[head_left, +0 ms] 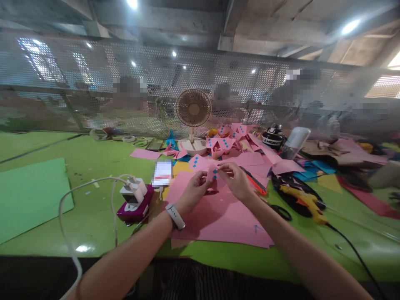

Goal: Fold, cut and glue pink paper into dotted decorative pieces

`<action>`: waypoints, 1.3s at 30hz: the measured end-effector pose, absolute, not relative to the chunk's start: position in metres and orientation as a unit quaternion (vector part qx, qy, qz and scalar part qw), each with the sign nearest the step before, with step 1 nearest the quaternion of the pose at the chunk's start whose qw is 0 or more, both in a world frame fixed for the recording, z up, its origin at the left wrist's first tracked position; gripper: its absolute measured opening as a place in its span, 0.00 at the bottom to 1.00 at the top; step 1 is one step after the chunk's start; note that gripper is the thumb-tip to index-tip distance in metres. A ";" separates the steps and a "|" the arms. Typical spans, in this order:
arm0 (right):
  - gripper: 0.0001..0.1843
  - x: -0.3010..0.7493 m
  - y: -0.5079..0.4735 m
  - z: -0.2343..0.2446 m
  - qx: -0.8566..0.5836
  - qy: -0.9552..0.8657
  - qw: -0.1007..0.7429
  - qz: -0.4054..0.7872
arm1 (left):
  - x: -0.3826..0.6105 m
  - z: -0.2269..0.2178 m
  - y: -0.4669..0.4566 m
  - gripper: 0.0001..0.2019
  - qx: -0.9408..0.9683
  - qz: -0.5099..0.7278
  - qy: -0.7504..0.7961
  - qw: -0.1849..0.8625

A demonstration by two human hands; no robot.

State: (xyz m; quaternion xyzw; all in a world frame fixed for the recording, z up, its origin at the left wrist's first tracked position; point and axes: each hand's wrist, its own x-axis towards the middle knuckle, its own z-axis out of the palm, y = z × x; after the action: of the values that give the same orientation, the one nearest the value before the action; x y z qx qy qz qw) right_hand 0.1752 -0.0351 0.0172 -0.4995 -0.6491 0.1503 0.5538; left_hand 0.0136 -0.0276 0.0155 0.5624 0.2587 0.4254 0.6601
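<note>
Between my two hands is a small folded pink paper piece (212, 171) with blue diamond shapes on it, raised over a large pink sheet (218, 221). My left hand (197, 188), with a white band at the wrist, pinches its left side. On the opposite side, my right hand (235, 178) grips the upper right edge with fingers and thumb. Just beyond lies another pink strip with blue diamonds (196, 162). Several folded pink pieces with the same blue marks (220, 143) are heaped farther back.
A small fan (193, 109) stands behind the paper heap. Left are a purple power strip (134, 212) with white chargers, a phone (162, 173) and a green sheet (34, 196). Right are a yellow glue gun (304, 202), black scissors (281, 212) and an orange-red cutter (258, 185).
</note>
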 end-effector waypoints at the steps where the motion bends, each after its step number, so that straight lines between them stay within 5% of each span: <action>1: 0.12 0.176 -0.035 0.017 -0.502 -0.640 0.561 0.157 | 0.014 0.016 -0.028 0.16 0.562 0.426 0.260 0.660; 18: 0.13 0.178 -0.043 0.015 -0.494 -0.673 0.494 0.241 | 0.012 0.011 -0.023 0.16 0.559 0.441 0.231 0.663; 39: 0.11 0.177 -0.042 0.009 -0.496 -0.698 0.477 0.197 | 0.010 0.003 -0.014 0.19 0.566 0.433 0.304 0.632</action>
State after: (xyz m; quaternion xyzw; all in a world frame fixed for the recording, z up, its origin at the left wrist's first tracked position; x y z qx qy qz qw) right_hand 0.1765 -0.0423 0.0090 -0.4964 -0.6981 0.1973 0.4768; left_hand 0.0101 -0.0136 0.0035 0.5657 0.3043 0.4328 0.6325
